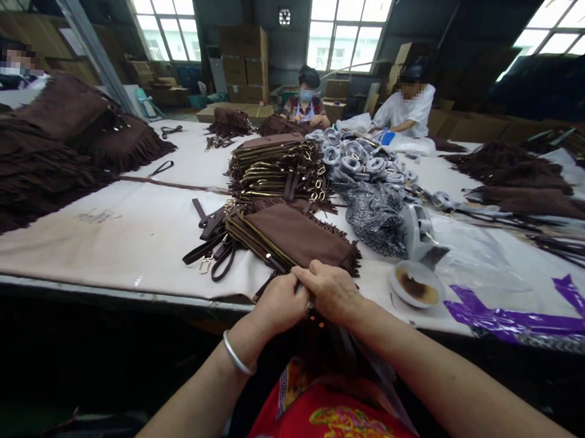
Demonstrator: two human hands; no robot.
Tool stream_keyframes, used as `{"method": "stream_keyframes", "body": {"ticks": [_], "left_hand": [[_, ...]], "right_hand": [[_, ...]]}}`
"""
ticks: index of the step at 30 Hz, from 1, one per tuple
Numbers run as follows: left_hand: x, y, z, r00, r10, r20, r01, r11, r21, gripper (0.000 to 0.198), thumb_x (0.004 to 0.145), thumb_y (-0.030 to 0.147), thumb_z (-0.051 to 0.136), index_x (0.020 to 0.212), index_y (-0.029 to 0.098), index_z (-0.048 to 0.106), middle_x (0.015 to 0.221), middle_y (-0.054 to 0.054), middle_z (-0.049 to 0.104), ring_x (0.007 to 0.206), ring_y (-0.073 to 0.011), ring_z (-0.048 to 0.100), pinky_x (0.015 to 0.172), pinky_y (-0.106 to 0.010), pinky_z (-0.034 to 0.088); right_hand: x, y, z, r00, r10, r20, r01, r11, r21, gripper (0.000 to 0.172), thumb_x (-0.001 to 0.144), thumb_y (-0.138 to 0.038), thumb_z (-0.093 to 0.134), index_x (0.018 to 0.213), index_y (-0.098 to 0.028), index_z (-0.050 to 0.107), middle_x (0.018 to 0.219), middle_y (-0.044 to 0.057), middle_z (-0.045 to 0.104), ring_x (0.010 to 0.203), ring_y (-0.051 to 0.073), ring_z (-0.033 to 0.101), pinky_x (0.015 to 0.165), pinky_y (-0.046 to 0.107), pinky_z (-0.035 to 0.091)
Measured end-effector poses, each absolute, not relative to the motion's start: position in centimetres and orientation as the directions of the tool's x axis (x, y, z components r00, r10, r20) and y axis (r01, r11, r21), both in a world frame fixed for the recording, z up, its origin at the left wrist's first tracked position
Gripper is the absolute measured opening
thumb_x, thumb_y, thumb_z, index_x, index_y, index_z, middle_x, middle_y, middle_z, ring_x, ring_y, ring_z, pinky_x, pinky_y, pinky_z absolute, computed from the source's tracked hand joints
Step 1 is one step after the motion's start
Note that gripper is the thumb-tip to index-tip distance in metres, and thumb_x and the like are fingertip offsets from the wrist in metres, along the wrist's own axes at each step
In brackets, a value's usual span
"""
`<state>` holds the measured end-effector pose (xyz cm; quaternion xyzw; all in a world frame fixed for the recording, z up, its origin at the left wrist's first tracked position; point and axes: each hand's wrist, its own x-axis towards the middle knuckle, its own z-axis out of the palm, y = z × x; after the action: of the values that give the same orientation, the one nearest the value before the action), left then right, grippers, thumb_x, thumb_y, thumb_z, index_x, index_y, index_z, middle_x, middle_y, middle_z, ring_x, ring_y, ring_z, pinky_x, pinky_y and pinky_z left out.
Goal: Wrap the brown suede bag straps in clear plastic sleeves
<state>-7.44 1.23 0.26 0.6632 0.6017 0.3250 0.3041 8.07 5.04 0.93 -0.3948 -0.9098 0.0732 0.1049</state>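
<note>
A worker's left hand [284, 304] and right hand [335, 292] meet at the table [135, 241] edge, fingers curled closed on a mostly hidden dark piece [312, 312], the right nearer the fringed brown clutch [296, 232] just beyond, its long axis slanting far left to near right.

Stacked fringed pouches [298, 236], piled cartons [244, 65] and co-workers [411, 110] at one long table [161, 236] show a workshop.

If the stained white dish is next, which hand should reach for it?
Likely the right hand: it's nearer the white dish, the left hand lying beyond it. Both look closed, so it may need freeing.
</note>
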Motion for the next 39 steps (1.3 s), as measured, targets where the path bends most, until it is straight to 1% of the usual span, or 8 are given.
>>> {"method": "stream_keyframes", "body": {"ticks": [3,7,13,18,23,29,34,39], "left_hand": [[-8.6,1.0,1.2,0.152,0.979,0.136,0.577,-0.2,0.792,0.024,0.081,0.041,0.059,0.081,0.018,0.066,0.072,-0.003,0.066,0.064,-0.0155,0.057,0.059,-0.026,0.04],[-9.6,1.1,-0.3,0.074,0.973,0.219,0.52,-0.225,0.824,0.026,0.078,0.04,0.065,0.092,0.018,0.064,0.083,-0.003,0.063,0.073,-0.0156,0.057,0.066,-0.026,0.046],[-8.3,1.7,-3.3,-0.021,0.942,0.334,0.622,-0.249,0.742,0.028,0.075,0.031,0.07,0.099,0.019,0.061,0.087,-0.002,0.056,0.071,-0.014,0.054,0.068,-0.028,0.048],[-8.0,2.5,-3.2,0.026,0.914,0.405,0.672,-0.316,0.67,0.007,0.084,0.024,0.061,0.088,0.019,0.063,0.082,-0.003,0.056,0.078,-0.0157,0.055,0.073,-0.028,0.047],[-8.7,3.0,-3.0,0.166,0.856,0.489,0.767,-0.424,0.482,0.021,0.093,0.021,0.044,0.086,0.02,0.064,0.084,-0.004,0.058,0.078,-0.0146,0.055,0.072,-0.026,0.045],[-9.5,3.6,-2.3,0.333,0.784,0.524,0.802,-0.527,0.279,0.021,0.091,0.016,0.043,0.087,0.02,0.063,0.085,-0.005,0.058,0.079,-0.0153,0.054,0.072,-0.026,0.044],[-10.2,4.8,-1.4,0.509,0.709,0.488,0.745,-0.647,0.163,0.02,0.091,0.019,0.043,0.085,0.019,0.062,0.083,-0.004,0.058,0.076,-0.015,0.054,0.068,-0.026,0.043],[-9.9,6.7,-0.2,0.672,0.666,0.324,0.661,-0.737,0.142,0.015,0.086,0.016,0.05,0.082,0.019,0.064,0.083,-0.002,0.06,0.071,-0.0135,0.056,0.062,-0.025,0.041]], "right_hand": [[8.3,6.5,0.9,-0.64,0.744,0.193,0.619,0.648,-0.443,0.024,0.078,-0.014,0.056,0.098,-0.019,0.068,0.09,0.006,0.066,0.081,0.017,0.06,0.073,0.024,0.042],[8.7,7.5,0.0,-0.514,0.843,0.161,0.508,0.45,-0.735,0.02,0.082,-0.021,0.052,0.094,-0.018,0.068,0.084,0.002,0.068,0.077,0.015,0.06,0.073,0.024,0.044],[9.0,7.9,-1.3,-0.439,0.897,0.048,0.384,0.235,-0.893,0.024,0.081,-0.03,0.052,0.093,-0.015,0.067,0.074,0.0,0.062,0.069,0.014,0.055,0.065,0.024,0.043],[9.0,8.1,-1.9,-0.432,0.901,0.034,0.338,0.196,-0.92,0.028,0.082,-0.036,0.054,0.094,-0.014,0.067,0.072,0.0,0.061,0.066,0.013,0.054,0.065,0.024,0.043],[8.6,7.2,-1.8,-0.388,0.913,0.127,0.414,0.296,-0.861,0.033,0.088,-0.04,0.05,0.095,-0.015,0.069,0.082,0.004,0.068,0.078,0.017,0.062,0.075,0.027,0.047],[8.0,5.0,-2.4,-0.317,0.874,0.369,0.602,0.486,-0.633,0.022,0.088,-0.027,0.049,0.103,-0.016,0.061,0.089,0.008,0.069,0.079,0.019,0.066,0.076,0.028,0.049],[8.9,5.2,-3.7,-0.604,0.595,0.531,0.524,0.798,-0.299,0.023,0.087,-0.018,0.043,0.104,-0.013,0.057,0.08,0.01,0.066,0.074,0.02,0.062,0.071,0.03,0.047],[9.6,6.0,-3.9,-0.79,0.38,0.482,0.404,0.913,-0.058,0.022,0.086,-0.017,0.042,0.1,-0.011,0.058,0.073,0.008,0.061,0.065,0.019,0.054,0.06,0.031,0.042]]}}
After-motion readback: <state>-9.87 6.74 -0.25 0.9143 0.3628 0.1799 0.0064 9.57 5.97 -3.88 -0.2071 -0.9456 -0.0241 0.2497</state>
